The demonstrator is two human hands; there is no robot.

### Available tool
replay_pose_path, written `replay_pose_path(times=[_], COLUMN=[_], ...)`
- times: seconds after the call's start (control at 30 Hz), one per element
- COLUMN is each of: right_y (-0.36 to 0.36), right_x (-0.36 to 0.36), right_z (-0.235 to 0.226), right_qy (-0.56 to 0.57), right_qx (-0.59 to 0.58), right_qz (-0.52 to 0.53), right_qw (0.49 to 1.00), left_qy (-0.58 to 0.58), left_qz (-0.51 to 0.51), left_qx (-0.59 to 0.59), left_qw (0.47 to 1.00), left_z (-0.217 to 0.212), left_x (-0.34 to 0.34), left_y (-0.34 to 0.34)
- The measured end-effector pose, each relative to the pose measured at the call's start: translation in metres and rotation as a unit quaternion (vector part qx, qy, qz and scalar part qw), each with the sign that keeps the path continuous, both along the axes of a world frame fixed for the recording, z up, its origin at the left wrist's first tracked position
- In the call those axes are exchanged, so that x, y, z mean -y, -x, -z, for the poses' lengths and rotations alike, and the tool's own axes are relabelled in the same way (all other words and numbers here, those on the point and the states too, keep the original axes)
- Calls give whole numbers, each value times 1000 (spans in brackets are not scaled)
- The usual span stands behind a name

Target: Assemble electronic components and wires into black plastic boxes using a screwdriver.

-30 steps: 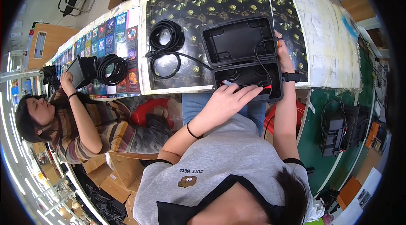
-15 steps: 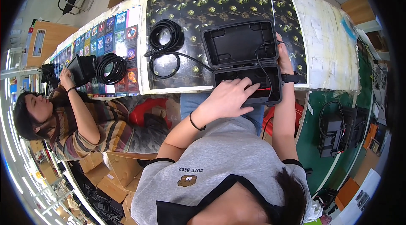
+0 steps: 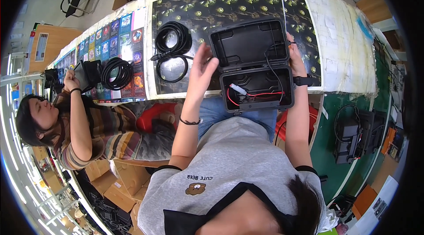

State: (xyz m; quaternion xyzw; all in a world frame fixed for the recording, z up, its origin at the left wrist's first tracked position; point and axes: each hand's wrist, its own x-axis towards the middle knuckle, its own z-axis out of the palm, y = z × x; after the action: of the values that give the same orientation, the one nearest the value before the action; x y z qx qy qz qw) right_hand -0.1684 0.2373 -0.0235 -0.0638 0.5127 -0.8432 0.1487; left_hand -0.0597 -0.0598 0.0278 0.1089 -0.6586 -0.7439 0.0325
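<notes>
hands (image 3: 201, 71) flank open black case (image 3: 256, 65)

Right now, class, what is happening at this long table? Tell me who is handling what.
A person sits at the table with an open black plastic case in front of them. Their right hand touches the case's right side, while the left hand is raised open beside its left edge, holding nothing. Red and black wires lie in the case's lower half. Two black cable coils rest to the left. A co-worker's hand handles a black box.
</notes>
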Motion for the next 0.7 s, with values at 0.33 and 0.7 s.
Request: replay_pose_path(times=[0.33,0.7], right_y=[2,2], right_x=[-1,-8], right_z=[3,11], right_qy=[9,-3], right_qx=[9,-20], right_qz=[2,34], right_qw=[1000,999], left_qy=[-101,196], left_qz=[97,99], left_qx=[-3,-194], left_qw=[990,956], left_z=[1,-17], left_x=[0,20], left_y=[9,57])
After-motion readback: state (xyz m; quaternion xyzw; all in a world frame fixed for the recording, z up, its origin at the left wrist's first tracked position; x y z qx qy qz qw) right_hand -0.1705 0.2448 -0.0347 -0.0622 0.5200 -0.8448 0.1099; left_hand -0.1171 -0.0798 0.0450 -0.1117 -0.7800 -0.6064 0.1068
